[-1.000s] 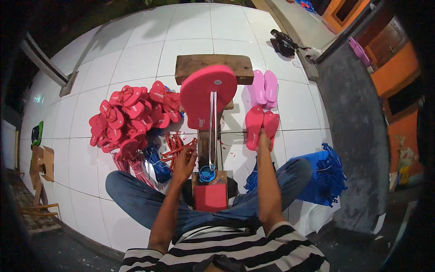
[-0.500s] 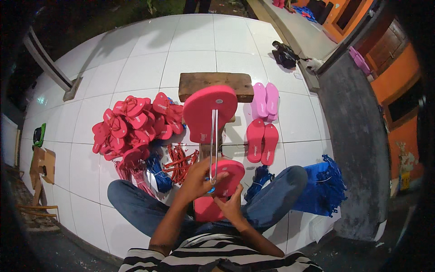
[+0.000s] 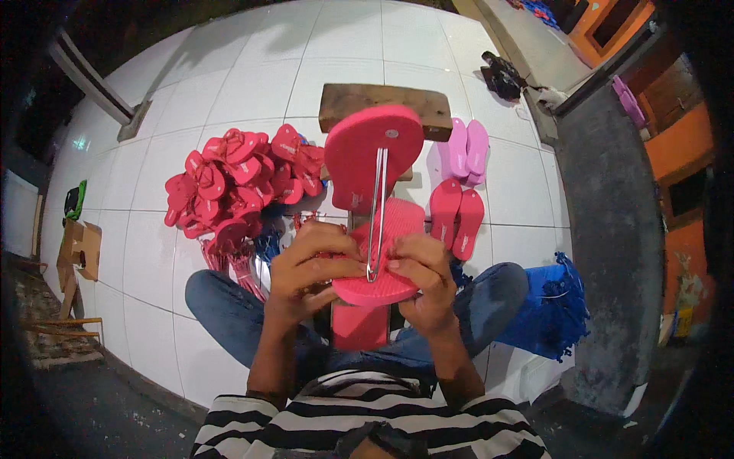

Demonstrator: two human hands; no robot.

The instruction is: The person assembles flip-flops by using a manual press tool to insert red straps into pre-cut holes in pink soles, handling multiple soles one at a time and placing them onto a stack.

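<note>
My left hand (image 3: pixel 315 264) and my right hand (image 3: pixel 423 279) grip a pinkish-red flip-flop sole (image 3: pixel 375 292) from either side, with its ribbed face turned up. Between my fingers, the lower bent end of a long metal wire hook (image 3: pixel 377 206) meets this sole. Whether it passes through cannot be made out. Farther up, the hook's other end lies against a second red sole (image 3: pixel 371 141), which leans on a wooden block (image 3: pixel 436 115). Below my hands, a flat red piece (image 3: pixel 359 327) rests on the wooden stand between my legs. My fingers hide the held sole's sides.
A heap of red flip-flops (image 3: pixel 229 172) lies to the left, with bundled pink straps (image 3: pixel 245 271) near my knee. On the right are a red pair of soles (image 3: pixel 457 218), a pink pair (image 3: pixel 468 149) and a pile of blue straps (image 3: pixel 547 306). A black bag (image 3: pixel 501 76) lies farther back.
The held sole has been turned, so its ribbed face shows instead of its smooth one. My right hand has risen beside the hook's end, opposite my left. The view has shifted slightly.
</note>
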